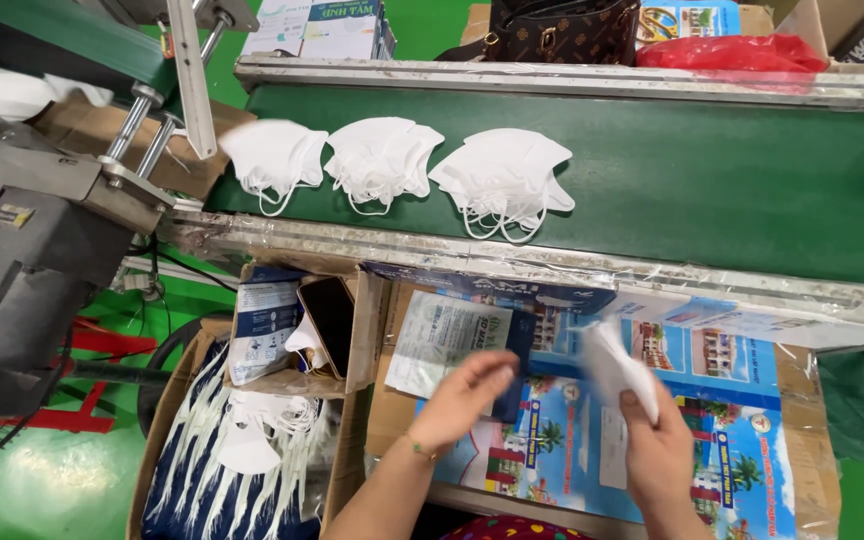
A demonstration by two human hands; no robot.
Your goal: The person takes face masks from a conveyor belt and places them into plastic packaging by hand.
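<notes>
Left hand (464, 392): lower centre, fingers spread flat on packet stack (442, 345), grip apart | Right hand (657, 450): lower right, grip clamped on white mask (614, 368) | Three mask piles (500, 178) on green conveyor belt (712, 180), upper centre.

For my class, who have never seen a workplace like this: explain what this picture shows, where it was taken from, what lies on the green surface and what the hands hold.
The single picture comes from a camera worn on a person's head, looking down at their own two bare hands. Ahead runs a green conveyor belt with metal edges; three small stacks of white face masks lie on it side by side. A grey machine stands at the left. Below the belt is a work surface covered with a colourful printed sheet. The left hand rests on a flat printed packet. The right hand holds a white folded piece, probably a mask, between its fingers. A cardboard box at lower left holds more masks, and a phone leans in a smaller box.
</notes>
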